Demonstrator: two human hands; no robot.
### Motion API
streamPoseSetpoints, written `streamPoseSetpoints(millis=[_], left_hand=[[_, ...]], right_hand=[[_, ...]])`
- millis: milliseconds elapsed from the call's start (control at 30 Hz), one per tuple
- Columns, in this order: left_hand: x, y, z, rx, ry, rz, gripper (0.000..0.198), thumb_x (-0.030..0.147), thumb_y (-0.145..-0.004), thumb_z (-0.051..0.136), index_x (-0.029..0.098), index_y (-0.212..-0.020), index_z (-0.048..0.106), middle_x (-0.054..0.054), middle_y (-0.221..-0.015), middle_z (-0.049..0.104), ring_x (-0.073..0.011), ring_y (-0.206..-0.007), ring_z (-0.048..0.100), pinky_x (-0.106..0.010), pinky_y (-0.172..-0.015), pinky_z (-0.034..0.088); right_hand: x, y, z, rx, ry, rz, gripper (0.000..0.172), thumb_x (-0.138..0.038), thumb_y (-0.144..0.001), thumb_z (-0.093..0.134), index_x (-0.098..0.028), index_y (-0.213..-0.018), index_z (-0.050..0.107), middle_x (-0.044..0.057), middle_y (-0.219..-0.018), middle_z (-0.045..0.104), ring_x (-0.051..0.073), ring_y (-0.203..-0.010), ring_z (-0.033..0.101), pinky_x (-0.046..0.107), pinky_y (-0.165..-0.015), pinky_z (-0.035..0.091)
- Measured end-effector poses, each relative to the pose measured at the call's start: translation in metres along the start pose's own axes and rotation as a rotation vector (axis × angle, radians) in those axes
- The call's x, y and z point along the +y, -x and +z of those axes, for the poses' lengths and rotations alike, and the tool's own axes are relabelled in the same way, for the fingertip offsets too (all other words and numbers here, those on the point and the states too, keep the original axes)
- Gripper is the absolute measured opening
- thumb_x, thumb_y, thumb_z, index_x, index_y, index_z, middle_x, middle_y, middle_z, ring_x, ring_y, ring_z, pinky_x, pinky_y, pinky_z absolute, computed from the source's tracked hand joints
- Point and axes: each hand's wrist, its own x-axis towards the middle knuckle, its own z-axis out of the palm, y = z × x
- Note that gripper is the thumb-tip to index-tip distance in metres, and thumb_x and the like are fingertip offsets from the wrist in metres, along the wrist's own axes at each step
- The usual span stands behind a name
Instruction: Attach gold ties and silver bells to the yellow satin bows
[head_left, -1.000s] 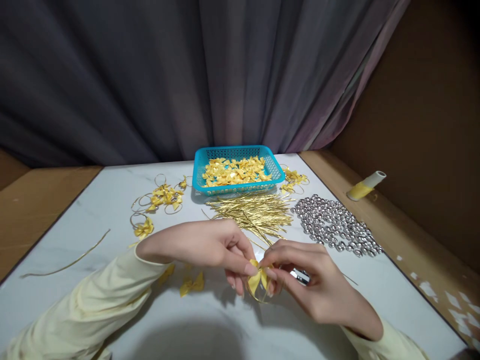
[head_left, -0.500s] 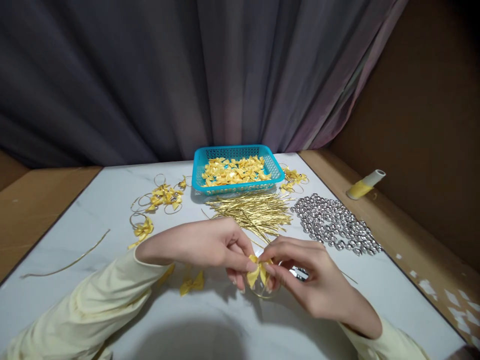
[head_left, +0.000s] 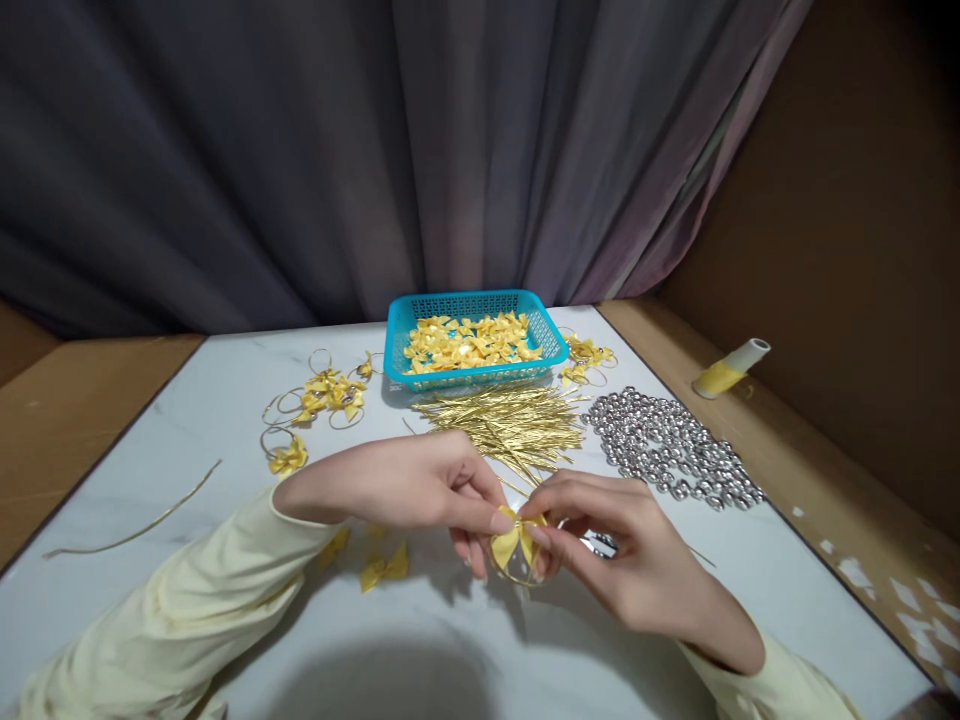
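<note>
Between my two hands is a yellow ribbon bow (head_left: 512,545), held above the near part of the table. A thin gold wire loop (head_left: 517,580) curves below it. My left hand (head_left: 442,490) pinches the bow's left side with thumb and fingers. On the other side, my right hand (head_left: 615,550) pinches its right wing near the knot. Something shiny and silver (head_left: 602,544) shows behind my right fingers, mostly hidden. A loose yellow bow (head_left: 385,568) lies on the table below my left wrist, with more yellow bits partly covered by the arm.
A blue basket (head_left: 476,378) of yellow bows stands at the back. Before it lies a pile of gold twist ties (head_left: 517,425), with silver bells (head_left: 675,450) to the right. Bows with gold loops (head_left: 326,395) lie left. One gold wire (head_left: 142,527) rests far left; a tube (head_left: 731,368) stands right.
The bow and its wire loop have shifted slightly, and the loop sits a little higher against the bow. Both hands keep their pinch, with the left raised slightly.
</note>
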Motion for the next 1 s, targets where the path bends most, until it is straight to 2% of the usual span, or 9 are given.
streamPoseSetpoints(millis=[667,1000], left_hand=[[0.0004,0.0022,-0.0013,-0.02,0.021,0.062,0.023,0.028,-0.087,0.049,0.019,-0.095,0.068,-0.002,-0.074,0.07,-0.0107,-0.065,0.062,-0.019,-0.065,0.046],[-0.0009,0.0022,-0.0023,0.01,-0.02,0.046,0.024,0.031,-0.086,0.05,0.018,-0.095,0.068,-0.003,-0.075,0.071,-0.0106,-0.068,0.063,-0.019,-0.07,0.047]], right_hand=[[0.0017,0.0031,-0.002,0.039,-0.002,-0.008,0.012,-0.011,-0.081,0.051,-0.012,-0.084,0.062,0.006,-0.075,0.059,0.011,-0.06,0.056,0.02,-0.05,0.05],[0.0017,0.0042,-0.002,0.036,0.009,-0.002,0.013,-0.012,-0.081,0.051,-0.013,-0.087,0.062,0.006,-0.076,0.059,0.011,-0.061,0.056,0.02,-0.052,0.05]])
